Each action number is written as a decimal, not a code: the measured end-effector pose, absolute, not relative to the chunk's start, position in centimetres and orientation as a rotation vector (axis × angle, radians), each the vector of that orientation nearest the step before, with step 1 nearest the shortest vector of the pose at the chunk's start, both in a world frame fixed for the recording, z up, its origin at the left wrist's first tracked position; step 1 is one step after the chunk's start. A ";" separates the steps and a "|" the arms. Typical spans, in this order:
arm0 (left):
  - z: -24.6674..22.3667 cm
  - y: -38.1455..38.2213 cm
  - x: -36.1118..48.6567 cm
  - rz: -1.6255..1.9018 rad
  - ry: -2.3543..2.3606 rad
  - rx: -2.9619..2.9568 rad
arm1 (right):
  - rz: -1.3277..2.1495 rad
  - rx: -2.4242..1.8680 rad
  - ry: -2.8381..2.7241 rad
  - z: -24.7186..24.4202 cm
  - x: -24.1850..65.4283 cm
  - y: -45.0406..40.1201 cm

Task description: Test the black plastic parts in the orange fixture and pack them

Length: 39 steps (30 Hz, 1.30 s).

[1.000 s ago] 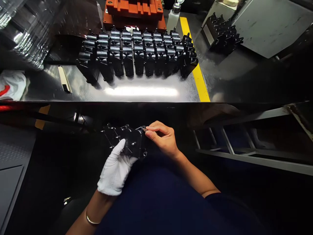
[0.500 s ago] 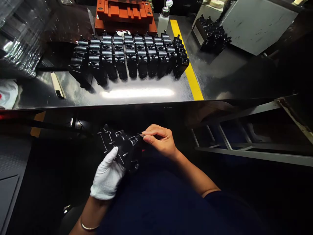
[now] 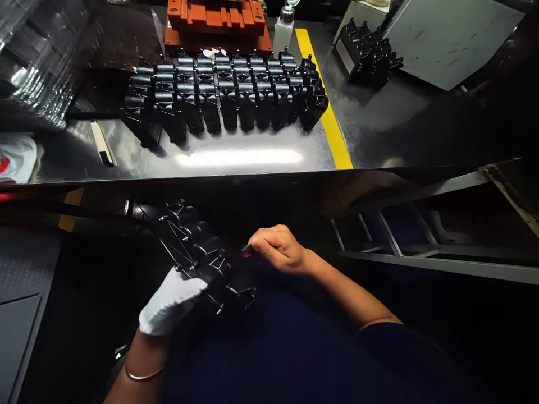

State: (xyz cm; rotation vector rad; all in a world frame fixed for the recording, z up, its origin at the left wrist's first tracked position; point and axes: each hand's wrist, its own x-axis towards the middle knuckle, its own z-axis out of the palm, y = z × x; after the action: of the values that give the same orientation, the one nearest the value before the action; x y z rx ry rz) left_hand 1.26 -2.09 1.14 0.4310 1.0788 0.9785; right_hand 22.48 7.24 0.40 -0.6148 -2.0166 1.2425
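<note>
While a black part (image 3: 201,238) is gripped, tilted, by the gloved left hand (image 3: 172,303) below the table (image 3: 145,165) edge, a small tool (image 3: 246,251) is pinched between thumb and forefinger of the bare right hand (image 3: 281,251), near the part's right side. Whether tool and part touch cannot be told. On the table, similar parts (image 3: 228,98) are lined up, flanked by a cutter (image 3: 102,143) and yellow tape (image 3: 336,146).

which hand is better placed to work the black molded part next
Right, probably: the bare right hand is beside the black molded part, pinching what looks like a small blade; the gloved left hand is occupied holding the part.
</note>
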 end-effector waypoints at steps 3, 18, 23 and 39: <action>1.0 -1.5 0.3 0.967 1.149 0.487 | 1.102 -0.337 -2.283 1.2 23.0 6.9; -0.5 -1.9 1.9 1.089 1.046 0.198 | 0.578 -0.422 -2.357 1.0 22.4 7.8; -0.6 -2.0 2.4 1.123 1.072 0.160 | 0.551 -0.474 -2.355 1.3 22.3 8.0; -0.6 -1.4 2.3 1.103 1.008 0.184 | 0.757 -0.489 -2.386 1.6 22.8 8.3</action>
State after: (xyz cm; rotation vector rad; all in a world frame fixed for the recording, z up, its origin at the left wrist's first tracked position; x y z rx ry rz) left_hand 2.34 -1.38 -0.55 0.1844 1.0083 1.1033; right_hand 22.76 8.30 1.65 -0.4890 -2.3858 0.7573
